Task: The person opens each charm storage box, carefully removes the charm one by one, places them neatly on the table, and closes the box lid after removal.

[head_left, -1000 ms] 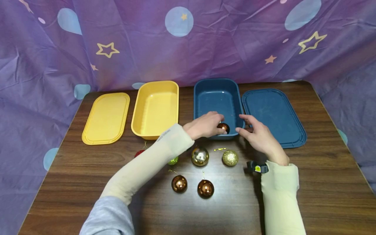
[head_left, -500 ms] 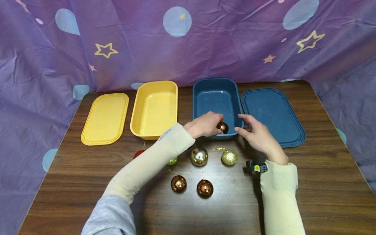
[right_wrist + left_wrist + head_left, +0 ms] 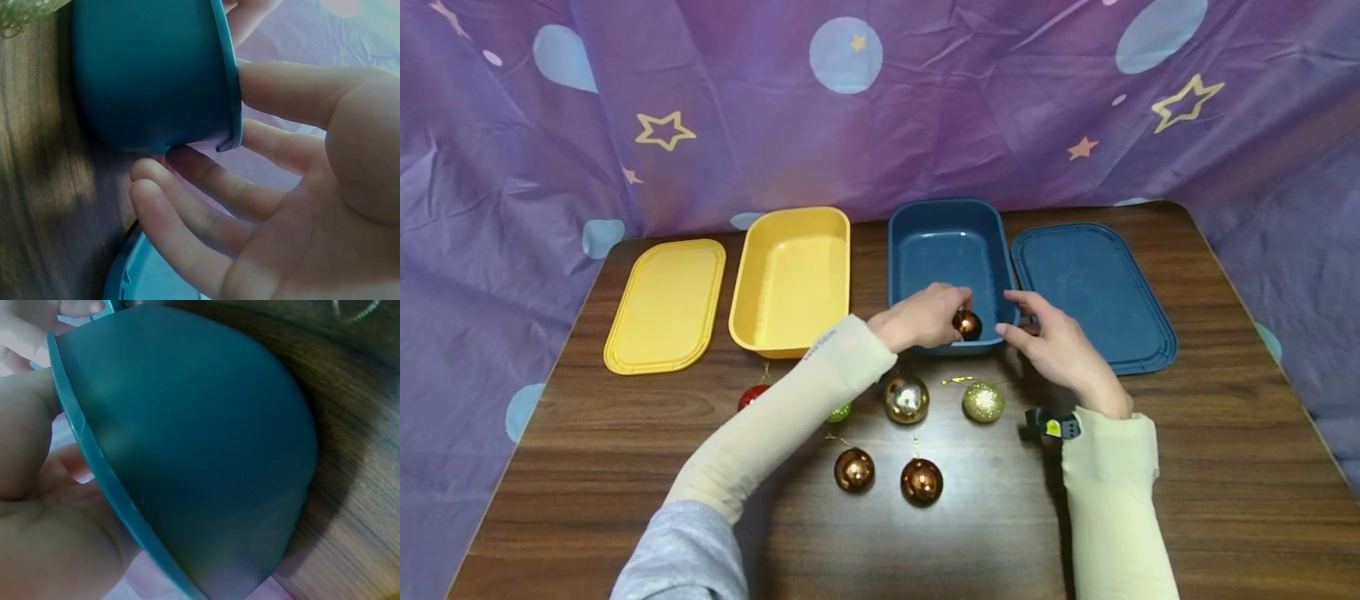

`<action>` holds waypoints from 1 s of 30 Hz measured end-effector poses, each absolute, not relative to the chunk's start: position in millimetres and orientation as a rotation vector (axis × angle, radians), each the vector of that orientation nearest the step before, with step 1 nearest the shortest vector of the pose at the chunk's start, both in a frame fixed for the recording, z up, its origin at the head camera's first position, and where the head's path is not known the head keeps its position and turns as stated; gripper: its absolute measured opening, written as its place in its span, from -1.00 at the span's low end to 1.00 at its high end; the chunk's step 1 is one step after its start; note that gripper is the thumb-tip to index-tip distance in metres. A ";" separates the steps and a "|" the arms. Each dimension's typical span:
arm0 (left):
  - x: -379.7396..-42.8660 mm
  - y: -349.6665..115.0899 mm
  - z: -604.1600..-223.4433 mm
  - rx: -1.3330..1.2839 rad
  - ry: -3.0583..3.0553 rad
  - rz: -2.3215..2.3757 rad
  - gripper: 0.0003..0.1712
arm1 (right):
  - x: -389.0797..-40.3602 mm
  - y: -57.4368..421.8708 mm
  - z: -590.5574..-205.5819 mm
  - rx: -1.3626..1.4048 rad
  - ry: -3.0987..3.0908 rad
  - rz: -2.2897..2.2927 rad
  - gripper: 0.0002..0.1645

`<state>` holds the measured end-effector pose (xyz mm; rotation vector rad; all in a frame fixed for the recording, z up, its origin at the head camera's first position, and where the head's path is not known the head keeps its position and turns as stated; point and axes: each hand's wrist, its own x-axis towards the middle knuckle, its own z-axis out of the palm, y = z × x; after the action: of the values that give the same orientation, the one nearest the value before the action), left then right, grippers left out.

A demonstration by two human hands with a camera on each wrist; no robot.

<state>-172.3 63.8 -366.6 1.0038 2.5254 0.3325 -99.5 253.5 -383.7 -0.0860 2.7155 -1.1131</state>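
At the near end of a blue plastic box [image 3: 945, 218], my left hand [image 3: 922, 318] reaches over the rim. Its fingers and thumb pinch a shiny brown Christmas bauble [image 3: 967, 325] low inside the box. The left wrist view shows the box's outer wall [image 3: 187, 425], which hides the bauble. My right hand [image 3: 1060, 343] is at the box's near right corner, thumb and index finger at the rim. In the right wrist view, its other fingers [image 3: 181, 231] spread loosely beside the outer wall.
On the wooden table nearby lie two brown baubles [image 3: 921, 482], a gold bauble [image 3: 906, 398], a glittery gold one [image 3: 982, 402], a red one [image 3: 751, 396] and a green one [image 3: 840, 412]. A yellow box [image 3: 793, 283], yellow lid [image 3: 666, 304] and blue lid [image 3: 1093, 292] flank the blue box.
The whole head view has shifted slightly left. Both hands keep almost the same place at the blue box, and the brown bauble stays at the left fingertips.
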 end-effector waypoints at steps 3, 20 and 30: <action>-171.8 63.4 -366.4 1.011 2.525 0.328 -0.55 | -100.3 253.7 -384.2 -0.083 2.706 -1.118 -0.28; -174.1 50.7 -368.7 0.999 2.610 0.504 -0.50 | -100.7 253.3 -383.7 -0.080 2.696 -1.114 -0.28; -171.7 42.2 -364.8 0.953 2.610 0.629 -0.46 | -100.1 254.6 -383.1 -0.075 2.692 -1.113 -0.27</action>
<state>-171.7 42.2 -364.8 0.9526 2.6096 0.6286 -100.1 254.6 -383.1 -0.0752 2.6925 -1.1132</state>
